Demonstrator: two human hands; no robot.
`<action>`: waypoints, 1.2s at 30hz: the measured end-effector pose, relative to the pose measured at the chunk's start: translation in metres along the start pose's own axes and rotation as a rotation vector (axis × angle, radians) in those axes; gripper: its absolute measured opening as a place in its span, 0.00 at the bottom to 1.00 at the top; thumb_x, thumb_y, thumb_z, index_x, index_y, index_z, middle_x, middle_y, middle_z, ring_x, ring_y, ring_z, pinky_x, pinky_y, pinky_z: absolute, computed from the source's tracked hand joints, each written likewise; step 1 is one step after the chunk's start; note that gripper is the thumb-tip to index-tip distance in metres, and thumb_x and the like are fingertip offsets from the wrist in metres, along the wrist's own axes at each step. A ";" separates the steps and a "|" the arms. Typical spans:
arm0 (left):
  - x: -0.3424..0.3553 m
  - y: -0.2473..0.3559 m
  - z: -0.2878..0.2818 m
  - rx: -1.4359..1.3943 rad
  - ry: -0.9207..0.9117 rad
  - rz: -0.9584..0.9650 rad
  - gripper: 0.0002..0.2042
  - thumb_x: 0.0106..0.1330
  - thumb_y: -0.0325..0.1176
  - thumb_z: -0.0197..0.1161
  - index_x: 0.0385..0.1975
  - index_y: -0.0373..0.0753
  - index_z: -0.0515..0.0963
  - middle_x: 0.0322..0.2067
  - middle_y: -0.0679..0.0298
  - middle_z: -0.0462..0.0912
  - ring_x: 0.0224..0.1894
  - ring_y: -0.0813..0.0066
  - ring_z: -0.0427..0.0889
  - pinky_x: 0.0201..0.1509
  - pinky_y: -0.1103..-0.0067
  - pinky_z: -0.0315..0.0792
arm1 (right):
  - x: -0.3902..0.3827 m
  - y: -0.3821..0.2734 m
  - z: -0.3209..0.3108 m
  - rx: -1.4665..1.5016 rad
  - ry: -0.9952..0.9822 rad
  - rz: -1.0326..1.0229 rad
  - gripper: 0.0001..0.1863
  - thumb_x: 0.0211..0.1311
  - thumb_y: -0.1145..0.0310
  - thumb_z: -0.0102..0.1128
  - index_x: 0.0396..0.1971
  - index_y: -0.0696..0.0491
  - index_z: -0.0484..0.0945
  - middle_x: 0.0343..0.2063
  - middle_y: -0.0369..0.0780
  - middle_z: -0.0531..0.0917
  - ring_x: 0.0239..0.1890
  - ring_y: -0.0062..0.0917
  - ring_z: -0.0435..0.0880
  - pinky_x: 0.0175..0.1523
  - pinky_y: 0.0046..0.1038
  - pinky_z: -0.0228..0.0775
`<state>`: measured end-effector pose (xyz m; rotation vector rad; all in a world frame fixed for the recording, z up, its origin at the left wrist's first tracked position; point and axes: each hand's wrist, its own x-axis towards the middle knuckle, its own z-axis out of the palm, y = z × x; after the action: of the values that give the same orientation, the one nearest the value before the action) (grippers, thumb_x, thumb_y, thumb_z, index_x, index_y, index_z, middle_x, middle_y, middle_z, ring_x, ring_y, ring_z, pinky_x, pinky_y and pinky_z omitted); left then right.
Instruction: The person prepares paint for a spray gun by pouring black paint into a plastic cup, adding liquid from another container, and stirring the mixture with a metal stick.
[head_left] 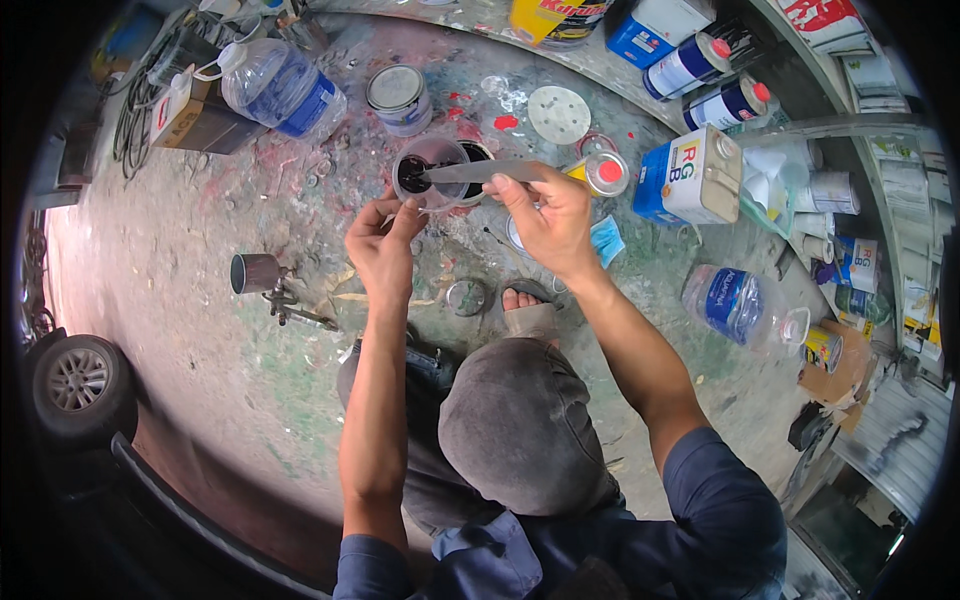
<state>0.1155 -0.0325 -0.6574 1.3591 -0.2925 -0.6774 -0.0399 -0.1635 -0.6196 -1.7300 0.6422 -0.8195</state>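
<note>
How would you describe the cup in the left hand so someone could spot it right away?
On the paint-spattered floor, look between the two raised hands near the top middle. The left hand holds a small clear plastic cup with dark liquid inside. Unlike the lidded tins around it, it is see-through, and a flat grey stick from the right hand dips into it.

A blue-and-white rectangular tin (690, 178) stands right; blue-labelled bottles (283, 88) lie around.
</note>
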 end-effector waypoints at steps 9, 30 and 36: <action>0.003 -0.005 -0.001 0.054 0.027 0.021 0.08 0.65 0.25 0.66 0.33 0.25 0.79 0.52 0.45 0.77 0.40 0.70 0.84 0.43 0.75 0.85 | -0.009 -0.023 -0.019 0.378 0.381 0.006 0.09 0.69 0.73 0.58 0.37 0.66 0.79 0.32 0.47 0.86 0.33 0.31 0.88 0.41 0.31 0.83; 0.020 -0.022 0.023 0.706 0.087 0.550 0.06 0.61 0.24 0.65 0.24 0.29 0.78 0.24 0.51 0.85 0.42 0.58 0.87 0.54 0.72 0.76 | -0.031 -0.004 -0.039 0.251 0.529 0.054 0.09 0.68 0.73 0.59 0.41 0.65 0.79 0.34 0.46 0.86 0.34 0.29 0.88 0.42 0.28 0.83; 0.019 -0.028 0.034 0.880 0.052 0.625 0.04 0.59 0.25 0.65 0.24 0.34 0.79 0.43 0.44 0.83 0.32 0.51 0.86 0.38 0.67 0.79 | -0.040 0.036 -0.017 0.300 0.503 0.104 0.08 0.68 0.76 0.58 0.41 0.65 0.79 0.34 0.43 0.87 0.36 0.24 0.87 0.42 0.25 0.82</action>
<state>0.1034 -0.0726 -0.6803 1.9635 -1.0049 0.0525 -0.0787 -0.1537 -0.6588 -1.2126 0.8829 -1.2234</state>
